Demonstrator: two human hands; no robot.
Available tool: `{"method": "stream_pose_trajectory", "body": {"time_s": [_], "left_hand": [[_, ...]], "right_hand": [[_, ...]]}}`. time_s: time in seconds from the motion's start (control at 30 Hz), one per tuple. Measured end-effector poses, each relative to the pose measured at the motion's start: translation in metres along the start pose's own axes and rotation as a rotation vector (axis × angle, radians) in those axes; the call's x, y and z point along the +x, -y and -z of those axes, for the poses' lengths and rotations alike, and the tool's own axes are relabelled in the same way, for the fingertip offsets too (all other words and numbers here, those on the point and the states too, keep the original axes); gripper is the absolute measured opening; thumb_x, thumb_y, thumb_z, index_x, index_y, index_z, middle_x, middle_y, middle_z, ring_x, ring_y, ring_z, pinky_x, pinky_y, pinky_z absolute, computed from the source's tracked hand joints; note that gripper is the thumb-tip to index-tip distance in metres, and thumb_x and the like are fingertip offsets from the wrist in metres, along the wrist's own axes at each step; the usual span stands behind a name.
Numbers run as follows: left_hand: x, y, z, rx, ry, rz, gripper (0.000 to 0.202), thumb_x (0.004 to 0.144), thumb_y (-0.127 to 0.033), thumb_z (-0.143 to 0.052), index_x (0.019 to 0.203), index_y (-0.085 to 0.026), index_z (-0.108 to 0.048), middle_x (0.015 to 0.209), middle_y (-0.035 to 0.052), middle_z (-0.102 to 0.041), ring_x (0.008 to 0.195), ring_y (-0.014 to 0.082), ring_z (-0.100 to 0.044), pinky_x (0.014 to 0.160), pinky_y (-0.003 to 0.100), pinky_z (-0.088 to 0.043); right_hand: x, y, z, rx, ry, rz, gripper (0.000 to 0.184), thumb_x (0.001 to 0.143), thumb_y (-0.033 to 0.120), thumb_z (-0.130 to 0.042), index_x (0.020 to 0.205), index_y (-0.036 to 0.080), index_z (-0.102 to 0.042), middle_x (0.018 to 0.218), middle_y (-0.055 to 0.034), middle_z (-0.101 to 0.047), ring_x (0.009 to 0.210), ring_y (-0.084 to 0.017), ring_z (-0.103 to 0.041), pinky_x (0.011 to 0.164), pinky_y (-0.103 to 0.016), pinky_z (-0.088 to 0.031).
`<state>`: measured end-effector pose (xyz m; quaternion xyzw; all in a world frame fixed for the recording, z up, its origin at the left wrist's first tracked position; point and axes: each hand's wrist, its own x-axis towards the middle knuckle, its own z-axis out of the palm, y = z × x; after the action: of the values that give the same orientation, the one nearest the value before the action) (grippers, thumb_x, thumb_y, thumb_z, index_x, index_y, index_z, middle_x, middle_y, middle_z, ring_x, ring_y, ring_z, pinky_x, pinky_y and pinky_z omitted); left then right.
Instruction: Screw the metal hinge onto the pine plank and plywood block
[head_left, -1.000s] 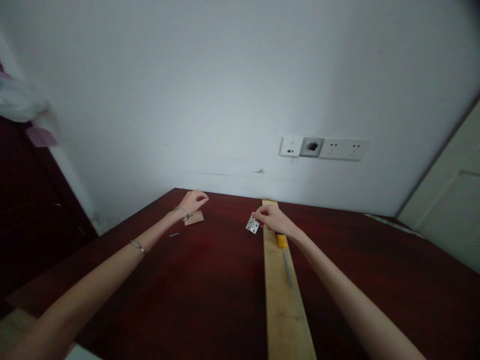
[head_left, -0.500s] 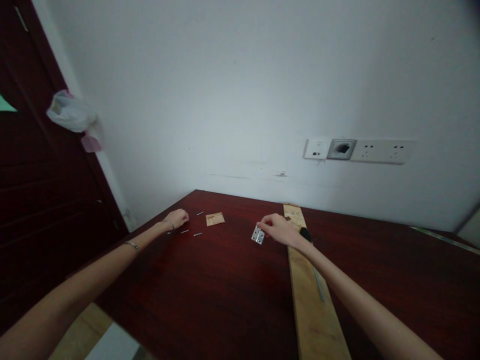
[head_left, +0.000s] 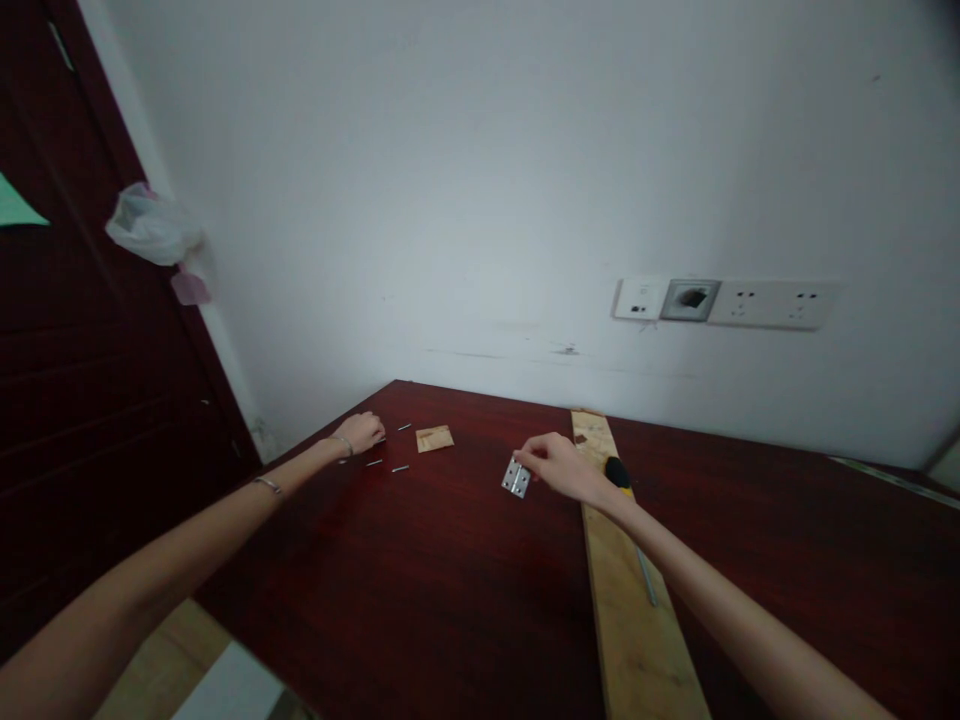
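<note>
My right hand (head_left: 556, 464) pinches a silver butt hinge (head_left: 515, 478) by its upper corner, just above the table; the leaves show several screw holes. At the far left of the table, my left hand (head_left: 361, 432) is closed, fingertips down on a small metal screw (head_left: 381, 440) of which only the end shows. Near that hand lie more screws: one beyond it (head_left: 405, 427), another on its near side (head_left: 373, 463) and one to the right (head_left: 400, 468). A small piece of thin wood or card (head_left: 435, 438) lies flat between my hands.
A long wooden board (head_left: 637, 620) lies along the dark red table (head_left: 465, 580), under my right forearm. On it rests a screwdriver (head_left: 618, 472) with a black and yellow handle. Behind are a wall with sockets (head_left: 765, 304) and, at left, a door with a plastic bag (head_left: 154, 228).
My left hand has shifted slightly, its fingers now reaching down, and a screw end shows at the fingertips. The hinge stays in my right hand. The whole view has shifted a little.
</note>
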<state>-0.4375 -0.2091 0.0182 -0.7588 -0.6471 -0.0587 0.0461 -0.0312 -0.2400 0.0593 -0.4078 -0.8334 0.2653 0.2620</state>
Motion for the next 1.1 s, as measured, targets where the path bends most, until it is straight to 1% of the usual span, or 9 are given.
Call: {"method": "stream_pose_trajectory", "body": {"time_s": [0.17, 0.23, 0.3, 0.37, 0.47, 0.63, 0.87, 1.0, 1.1], "left_hand": [[0.001, -0.069, 0.023, -0.173, -0.085, -0.075, 0.03, 0.085, -0.037, -0.047, 0.096, -0.018, -0.069, 0.097, 0.0063, -0.068, 0.092, 0.0187, -0.059, 0.081, 0.026, -0.043], [-0.007, -0.108, 0.026, -0.432, -0.082, -0.111, 0.033, 0.086, -0.04, -0.048, 0.096, -0.016, -0.068, 0.092, 0.0065, -0.069, 0.085, 0.0169, -0.062, 0.077, 0.025, -0.045], [-0.02, -0.146, 0.025, -0.76, -0.036, -0.153, 0.034, 0.085, -0.042, -0.049, 0.089, -0.013, -0.068, 0.081, 0.0072, -0.069, 0.077, 0.0161, -0.063, 0.073, 0.026, -0.047], [-0.034, -0.177, 0.022, -0.961, 0.022, -0.144, 0.033, 0.079, -0.04, -0.058, 0.096, -0.013, -0.065, 0.079, 0.0062, -0.069, 0.073, 0.0149, -0.064, 0.069, 0.025, -0.048], [-0.051, -0.206, 0.015, -1.173, 0.125, -0.07, 0.037, 0.07, -0.035, -0.069, 0.096, -0.011, -0.063, 0.071, 0.0046, -0.068, 0.061, 0.0123, -0.061, 0.06, 0.023, -0.046], [-0.066, -0.225, 0.007, -1.35, 0.186, -0.091, 0.026, 0.064, -0.03, -0.075, 0.078, -0.01, -0.068, 0.072, 0.0063, -0.069, 0.064, 0.0133, -0.063, 0.065, 0.024, -0.048], [-0.074, -0.239, 0.005, -1.481, 0.199, -0.004, 0.026, 0.06, -0.03, -0.078, 0.074, -0.009, -0.069, 0.072, 0.0073, -0.07, 0.067, 0.0157, -0.064, 0.072, 0.028, -0.05], [-0.074, -0.231, 0.011, -1.472, 0.181, 0.058, 0.029, 0.06, -0.032, -0.077, 0.075, -0.009, -0.068, 0.073, 0.0074, -0.071, 0.067, 0.0157, -0.064, 0.072, 0.029, -0.049], [-0.074, -0.206, 0.016, -1.414, 0.117, 0.095, 0.029, 0.061, -0.033, -0.076, 0.077, -0.01, -0.067, 0.076, 0.0076, -0.071, 0.07, 0.0164, -0.065, 0.075, 0.03, -0.049]], "right_hand": [[0.001, 0.004, -0.009, 0.13, -0.029, -0.027, 0.032, 0.083, 0.038, -0.048, 0.067, 0.016, -0.063, 0.055, -0.0008, -0.056, 0.047, -0.01, -0.047, 0.046, -0.022, -0.034], [0.001, 0.004, -0.015, 0.159, -0.041, -0.031, 0.031, 0.083, 0.038, -0.048, 0.066, 0.016, -0.061, 0.056, -0.0005, -0.056, 0.048, -0.01, -0.047, 0.046, -0.022, -0.035], [-0.001, 0.005, -0.019, 0.188, -0.024, -0.034, 0.03, 0.083, 0.037, -0.048, 0.066, 0.016, -0.06, 0.056, -0.0001, -0.056, 0.049, -0.01, -0.047, 0.046, -0.022, -0.035], [-0.004, 0.006, -0.022, 0.217, 0.01, -0.045, 0.03, 0.083, 0.037, -0.047, 0.067, 0.016, -0.06, 0.057, 0.0002, -0.055, 0.047, -0.009, -0.046, 0.044, -0.021, -0.035], [-0.013, 0.008, -0.026, 0.247, 0.057, -0.038, 0.029, 0.084, 0.037, -0.047, 0.068, 0.015, -0.06, 0.057, 0.0004, -0.054, 0.048, -0.009, -0.046, 0.043, -0.021, -0.035], [-0.029, 0.01, -0.031, 0.268, 0.076, -0.015, 0.033, 0.083, 0.042, -0.048, 0.069, 0.015, -0.061, 0.059, 0.0002, -0.055, 0.045, -0.008, -0.044, 0.039, -0.02, -0.035], [-0.039, 0.01, -0.032, 0.299, 0.061, -0.066, 0.034, 0.083, 0.044, -0.047, 0.072, 0.015, -0.06, 0.061, 0.001, -0.055, 0.04, -0.006, -0.042, 0.034, -0.018, -0.034], [-0.04, 0.01, -0.026, 0.271, 0.066, -0.011, 0.035, 0.083, 0.045, -0.049, 0.077, 0.014, -0.063, 0.062, 0.0007, -0.055, 0.044, -0.007, -0.043, 0.036, -0.019, -0.034], [-0.041, 0.008, -0.022, 0.197, 0.035, 0.062, 0.034, 0.085, 0.044, -0.048, 0.076, 0.016, -0.064, 0.062, 0.0008, -0.057, 0.047, -0.008, -0.045, 0.042, -0.02, -0.036]]}}
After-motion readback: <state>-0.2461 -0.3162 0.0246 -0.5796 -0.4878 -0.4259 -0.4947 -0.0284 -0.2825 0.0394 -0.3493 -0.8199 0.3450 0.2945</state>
